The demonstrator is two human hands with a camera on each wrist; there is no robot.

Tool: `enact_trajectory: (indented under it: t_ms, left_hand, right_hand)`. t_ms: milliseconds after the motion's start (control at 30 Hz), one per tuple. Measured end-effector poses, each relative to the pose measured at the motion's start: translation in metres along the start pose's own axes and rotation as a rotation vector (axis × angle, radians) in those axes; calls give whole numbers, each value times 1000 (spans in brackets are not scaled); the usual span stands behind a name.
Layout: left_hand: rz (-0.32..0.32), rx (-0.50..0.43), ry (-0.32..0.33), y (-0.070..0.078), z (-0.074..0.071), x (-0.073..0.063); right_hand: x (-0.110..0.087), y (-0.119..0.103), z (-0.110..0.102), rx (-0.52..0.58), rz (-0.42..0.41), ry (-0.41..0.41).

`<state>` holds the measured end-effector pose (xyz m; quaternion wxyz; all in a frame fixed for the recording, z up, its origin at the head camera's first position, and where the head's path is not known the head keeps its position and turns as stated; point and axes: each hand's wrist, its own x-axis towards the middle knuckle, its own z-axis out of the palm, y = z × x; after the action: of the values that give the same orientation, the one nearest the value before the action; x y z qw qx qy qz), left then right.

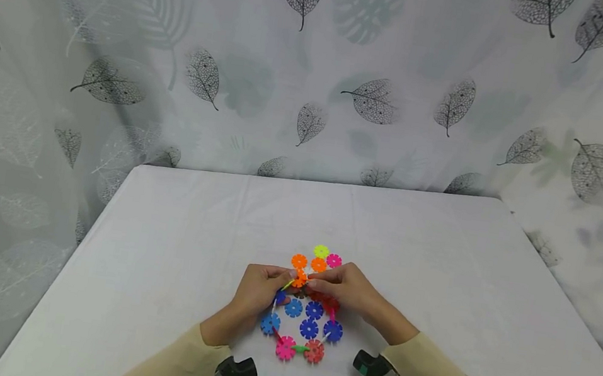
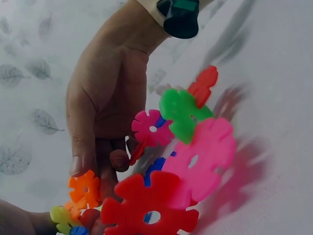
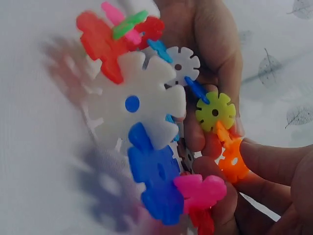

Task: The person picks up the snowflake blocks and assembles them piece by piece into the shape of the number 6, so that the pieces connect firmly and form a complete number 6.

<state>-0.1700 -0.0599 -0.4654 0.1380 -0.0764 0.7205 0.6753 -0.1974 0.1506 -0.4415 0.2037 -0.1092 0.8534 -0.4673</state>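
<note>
A ring of linked plastic snowflake discs, with a pink disc [image 1: 285, 348] and a blue disc [image 1: 333, 331] among them, lies between the hands. At its far side, the left hand [image 1: 260, 287] pinches the chain by a yellow-green disc [image 3: 215, 112], its thumb [image 2: 78, 159] against the linked orange pieces. From the other side the right hand [image 1: 348, 288] pinches an orange disc [image 3: 234, 161] between thumb and fingers. In the left wrist view, red disc [image 2: 149, 208] and green disc [image 2: 183, 112] links stand close to the camera.
Loose discs lie on the white table [image 1: 187, 230] beyond the hands: yellow [image 1: 321, 251], pink [image 1: 334, 260] and orange [image 1: 299, 261]. Blue discs [image 1: 308, 328] lie inside the ring. A leaf-patterned curtain [image 1: 269, 82] hangs behind the table.
</note>
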Motion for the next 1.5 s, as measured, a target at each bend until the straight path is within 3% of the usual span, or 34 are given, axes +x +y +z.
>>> enact_trajectory:
  t_ms: [167, 433, 667, 900, 1033, 1267, 1500]
  left_hand:
    - [16, 2, -17, -1, -1, -1]
    - [-15, 6, -20, 2, -4, -3]
    - [-52, -44, -42, 5, -5, -1]
    - [-64, -70, -41, 6, -6, 0]
    - [-59, -79, -45, 6, -6, -1]
    - [-49, -106, -59, 5, -7, -3]
    - [-59, -114, -55, 4, -6, -4]
  right_hand:
    - [-1, -1, -1, -13, -27, -8]
    - [-1, 4, -10, -52, -88, -54]
    - [-1, 3, -24, -43, -66, 108]
    - [3, 11, -36, 30, -97, 256]
    - [7, 16, -41, -2, -96, 330]
    - [17, 26, -43, -72, -32, 343]
    - [25, 31, -38, -251, -5, 304]
